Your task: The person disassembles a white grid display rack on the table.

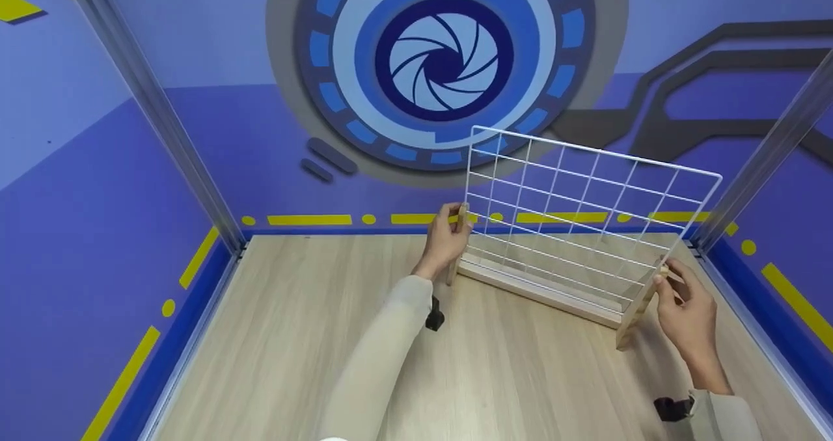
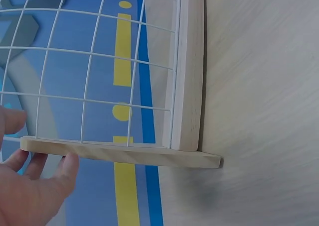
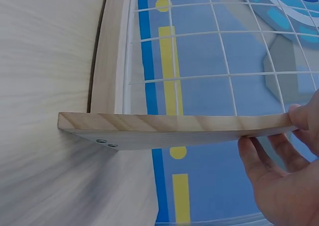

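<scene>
A white wire grid panel (image 1: 586, 194) stands upright, tilted back slightly, in a wooden stand with a long base rail (image 1: 540, 294). At its left end my left hand (image 1: 448, 236) pinches the top of a narrow wooden side piece (image 2: 124, 154), thumb and fingers on both sides of it. My right hand (image 1: 688, 304) grips the upper end of the other wooden side piece (image 3: 174, 124) between thumb and fingers. Two screw heads (image 3: 106, 143) show low on that piece's outer face. The stand sits at an angle, its right end nearer me.
The stand is on a light wood-grain tabletop (image 1: 273, 337). Behind it rises a blue and purple printed back wall (image 1: 228, 148), with metal corner posts (image 1: 150, 109) at either side. Black straps (image 1: 435, 316) are on both wrists.
</scene>
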`<move>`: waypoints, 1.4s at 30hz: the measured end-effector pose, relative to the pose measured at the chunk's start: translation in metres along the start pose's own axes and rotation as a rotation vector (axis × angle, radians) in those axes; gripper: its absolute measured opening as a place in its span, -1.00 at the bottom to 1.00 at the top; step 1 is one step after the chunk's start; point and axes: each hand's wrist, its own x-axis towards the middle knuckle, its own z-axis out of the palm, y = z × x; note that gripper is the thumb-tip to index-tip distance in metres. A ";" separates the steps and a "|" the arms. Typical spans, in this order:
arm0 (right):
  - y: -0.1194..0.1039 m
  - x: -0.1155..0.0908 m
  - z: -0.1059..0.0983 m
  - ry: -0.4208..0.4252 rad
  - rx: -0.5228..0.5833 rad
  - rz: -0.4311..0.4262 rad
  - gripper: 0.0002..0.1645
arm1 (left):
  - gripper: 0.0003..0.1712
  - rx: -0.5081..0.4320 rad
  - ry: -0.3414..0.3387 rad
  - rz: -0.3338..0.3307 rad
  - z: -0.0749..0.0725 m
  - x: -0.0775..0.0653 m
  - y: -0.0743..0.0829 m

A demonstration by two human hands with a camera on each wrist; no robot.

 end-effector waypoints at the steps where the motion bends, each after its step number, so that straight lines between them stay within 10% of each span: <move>1: 0.001 -0.002 0.000 0.013 -0.004 0.006 -0.44 | -0.49 0.010 -0.010 -0.006 0.001 0.000 0.000; 20: 0.010 -0.012 0.008 0.163 0.114 -0.053 -0.46 | -0.12 -0.071 -0.087 -0.107 0.025 0.012 0.005; 42: 0.024 -0.032 0.000 0.235 0.205 -0.090 -0.46 | 0.09 0.147 -0.094 -0.103 0.060 0.028 0.021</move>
